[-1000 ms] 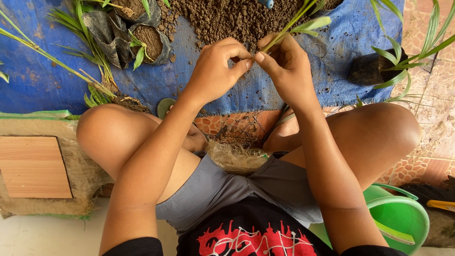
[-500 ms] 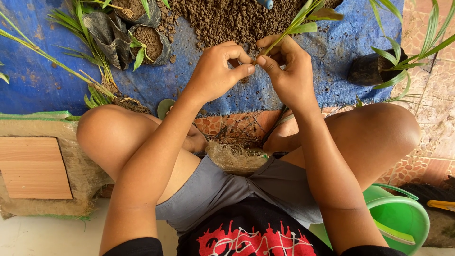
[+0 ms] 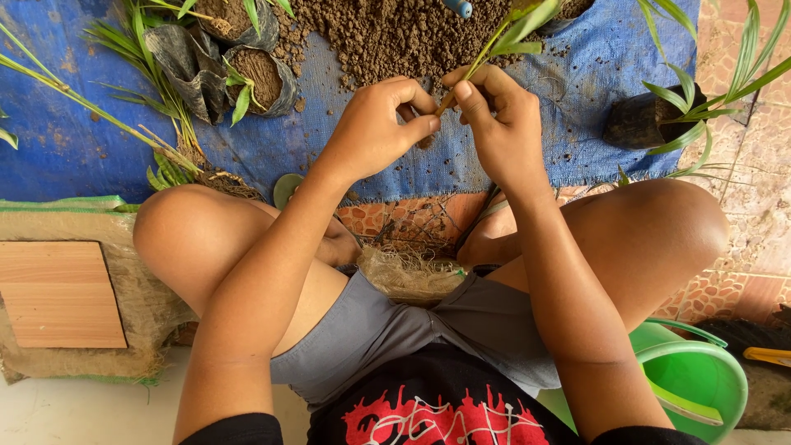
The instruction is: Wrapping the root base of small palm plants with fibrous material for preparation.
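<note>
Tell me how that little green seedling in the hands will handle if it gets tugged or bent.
The seedling looks light: the right hand pinches its base in the fingertips alone. Its thin stem and narrow leaves probably flex easily and might snap under a hard tug. The left hand meets it at the base, so the top likely sways.

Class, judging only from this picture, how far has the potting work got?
Done: two soil-filled black bags hold small plants. In hand: the right hand holds a seedling; the left hand works at its base. Left: the soil heap and loose plants on the blue sheet.
</note>
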